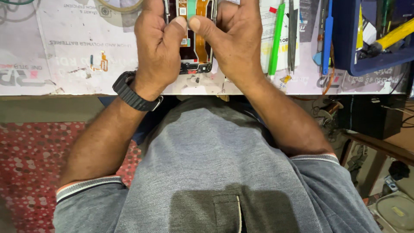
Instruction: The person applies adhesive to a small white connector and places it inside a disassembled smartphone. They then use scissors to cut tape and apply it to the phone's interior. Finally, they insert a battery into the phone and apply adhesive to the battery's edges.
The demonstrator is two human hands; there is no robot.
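Observation:
An opened phone (pixel 195 51) lies on the white work mat (pixel 77 56), its dark insides and orange and green flex cables showing. My left hand (pixel 157 43) grips its left side, thumb pressed onto the middle of the phone. My right hand (pixel 235 41) grips the right side, its thumb meeting the left thumb tip over the flex cables. A black watch (pixel 134 92) is on my left wrist. The phone's upper end is cut off by the frame's top edge.
Right of the phone lie a green pry tool (pixel 275 43), grey tweezers (pixel 293 34) and a blue tool (pixel 327 39). A blue tray (pixel 345 47) holding tools stands at far right. The table edge runs just below my wrists; a red patterned floor (pixel 30 164) lies below left.

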